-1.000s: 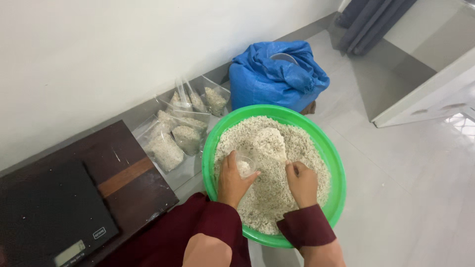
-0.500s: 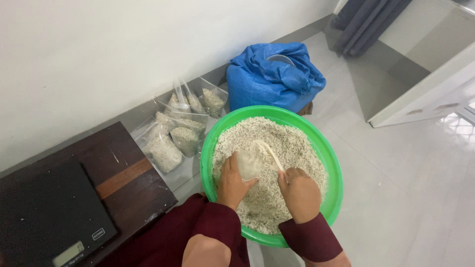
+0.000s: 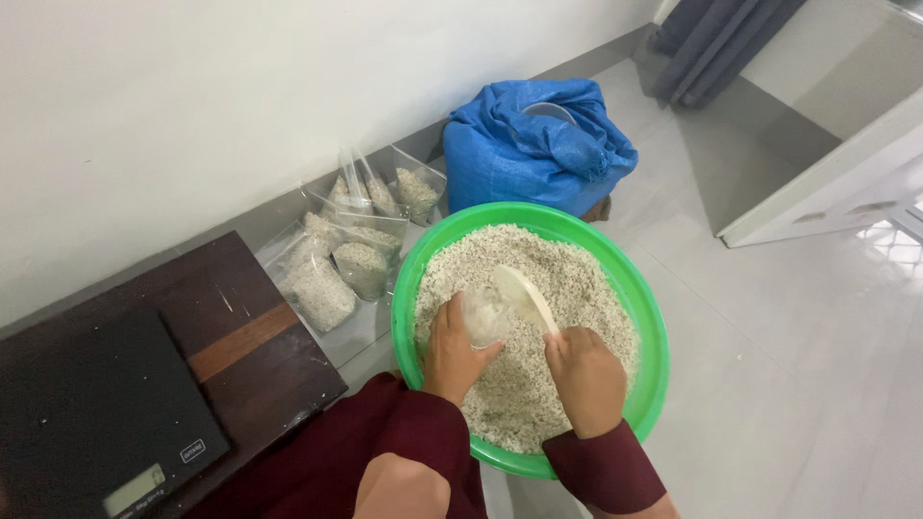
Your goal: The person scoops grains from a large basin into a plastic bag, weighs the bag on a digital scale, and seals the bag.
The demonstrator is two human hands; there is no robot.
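Observation:
A green plastic basin (image 3: 652,322) sits on the floor, filled with pale grain (image 3: 577,279). My left hand (image 3: 452,351) holds a small clear plastic bag (image 3: 484,313) open over the grain. My right hand (image 3: 586,377) grips the handle of a cream-coloured scoop (image 3: 521,294), whose bowl is tipped at the mouth of the bag. Both dark red sleeves reach in from the bottom edge.
Several filled clear bags (image 3: 336,264) of grain lie against the white wall to the left of the basin. A blue sack (image 3: 538,144) stands behind it. A black digital scale (image 3: 91,413) rests on a dark wooden board (image 3: 245,332) at the left.
My right hand has lifted the scoop out of the grain and brought it up to the bag. My left hand has stayed in place with the bag.

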